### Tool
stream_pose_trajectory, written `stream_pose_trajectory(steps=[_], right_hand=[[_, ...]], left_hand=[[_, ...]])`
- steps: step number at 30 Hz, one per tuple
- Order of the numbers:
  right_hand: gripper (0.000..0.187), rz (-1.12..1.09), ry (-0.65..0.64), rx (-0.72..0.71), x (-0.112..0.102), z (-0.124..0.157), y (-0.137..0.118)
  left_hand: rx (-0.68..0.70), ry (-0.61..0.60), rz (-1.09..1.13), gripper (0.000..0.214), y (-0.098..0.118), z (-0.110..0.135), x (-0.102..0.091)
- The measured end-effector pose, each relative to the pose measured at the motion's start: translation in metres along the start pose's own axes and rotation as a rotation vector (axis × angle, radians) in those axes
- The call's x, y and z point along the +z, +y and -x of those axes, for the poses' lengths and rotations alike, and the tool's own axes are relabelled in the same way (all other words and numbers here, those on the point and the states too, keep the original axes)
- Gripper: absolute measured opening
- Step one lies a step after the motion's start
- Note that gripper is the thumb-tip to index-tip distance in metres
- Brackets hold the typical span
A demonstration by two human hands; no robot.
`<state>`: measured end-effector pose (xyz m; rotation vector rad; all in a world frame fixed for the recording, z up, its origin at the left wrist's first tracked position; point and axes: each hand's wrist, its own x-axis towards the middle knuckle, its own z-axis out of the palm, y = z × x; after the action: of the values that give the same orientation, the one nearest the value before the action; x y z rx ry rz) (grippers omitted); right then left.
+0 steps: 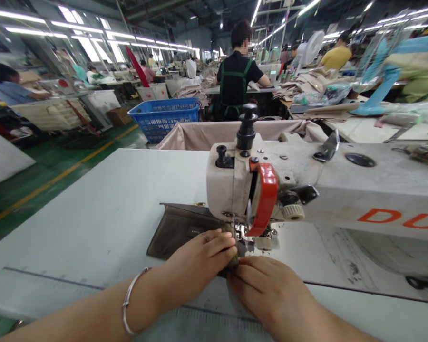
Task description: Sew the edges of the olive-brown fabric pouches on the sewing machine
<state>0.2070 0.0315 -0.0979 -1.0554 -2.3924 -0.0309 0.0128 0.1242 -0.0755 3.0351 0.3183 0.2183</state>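
A dark olive-brown fabric pouch (178, 223) with a small label lies on the sewing table, its right edge under the needle area of a white sewing machine (223, 183). My left hand (203, 254), with a ring and a bracelet, presses flat on the pouch, fingers stretched toward the needle. My right hand (267, 289) is closed at the pouch's near right corner, fingertips pinching its edge. The thumb of that hand is hidden. An orange-red guard (266, 197) on the machine stands just beyond both hands. A small metal zipper pull (199, 204) shows at the pouch's far edge.
The pale tabletop (110, 199) carries ruler markings along its near side. Behind it are a fabric-lined bin (207, 135) and a blue plastic basket (166, 114). A co-worker (238, 76) sits ahead, facing away. Piled fabric (306, 85) and a blue fan (381, 90) stand at the right.
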Motion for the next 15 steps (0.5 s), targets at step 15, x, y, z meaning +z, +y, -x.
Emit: stream_pose_trajectory(steps=[15], right_hand=[[0.021, -0.179, -0.061, 0.166, -0.023, 0.0, 0.015]], left_hand=[[0.065, 0.204, 0.074, 0.024, -0.003, 0.007, -0.002]])
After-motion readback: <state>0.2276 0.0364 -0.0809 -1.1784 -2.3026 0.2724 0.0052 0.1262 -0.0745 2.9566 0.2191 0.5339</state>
